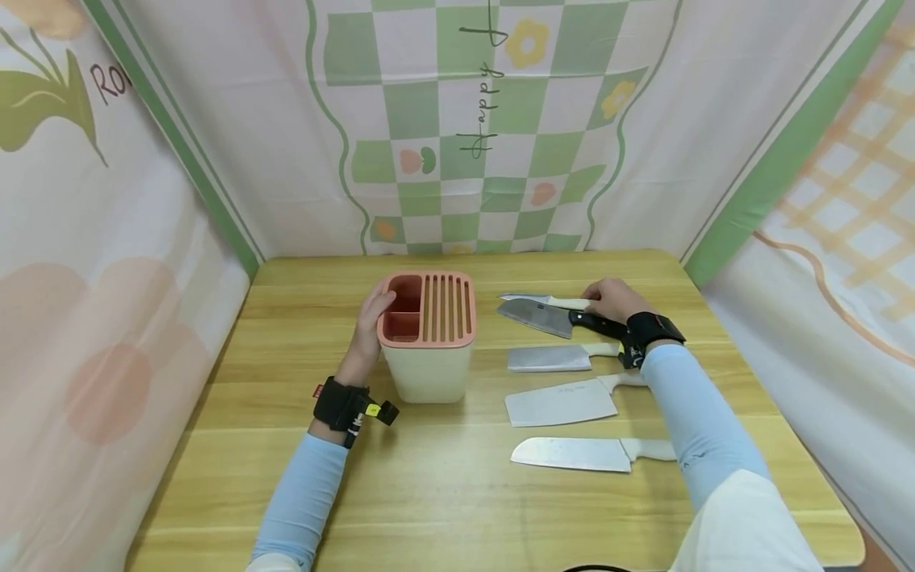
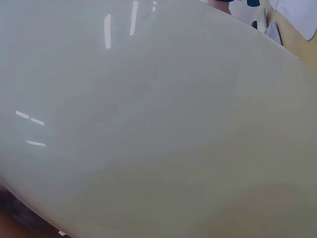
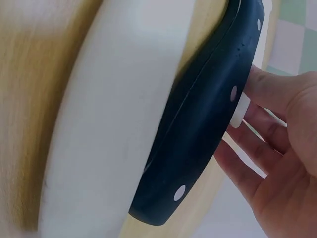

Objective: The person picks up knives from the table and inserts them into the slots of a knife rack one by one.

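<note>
Printed fabric (image 1: pixel 493 119) hanging around wooden table (image 1: pixel 429 492). Left hand (image 1: pixel 368 322) gripping slotted holder (image 1: pixel 432 375) at its left rim. Right hand (image 1: pixel 618 300) pinching small knife (image 1: pixel 569 303) by its handle, black-handled knife (image 1: pixel 538 316) lying just beside.

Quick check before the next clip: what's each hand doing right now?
Left hand: closed, holding the knife block by its left side, thumb at the rim.
Right hand: closed, pinching the farthest knife by its white handle.
</note>
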A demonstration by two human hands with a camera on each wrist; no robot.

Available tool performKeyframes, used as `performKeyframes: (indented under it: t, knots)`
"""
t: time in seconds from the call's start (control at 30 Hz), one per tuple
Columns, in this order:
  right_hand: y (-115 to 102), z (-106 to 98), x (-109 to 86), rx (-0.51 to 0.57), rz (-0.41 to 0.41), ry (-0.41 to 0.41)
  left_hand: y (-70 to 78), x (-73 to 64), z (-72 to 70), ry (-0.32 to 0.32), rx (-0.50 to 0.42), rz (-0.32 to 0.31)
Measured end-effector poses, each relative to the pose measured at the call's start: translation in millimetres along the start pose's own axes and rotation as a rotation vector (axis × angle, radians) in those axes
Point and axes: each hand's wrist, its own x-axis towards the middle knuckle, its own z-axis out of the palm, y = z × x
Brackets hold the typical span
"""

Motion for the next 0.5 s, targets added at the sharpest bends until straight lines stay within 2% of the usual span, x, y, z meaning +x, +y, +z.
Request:
performKeyframes:
  t: [0.27, 0.5]
  knots:
    - [10.5, -4.1, -5.7, 0.098, 0.004, 0.073, -0.9, 0.4, 2.1, -0.006, -0.007, 0.008]
    - [3.2, -18.6, -18.2, 0.234, 0.026, 0.136, -1.4, 0.1, 0.7, -0.004, -0.009, 0.005]
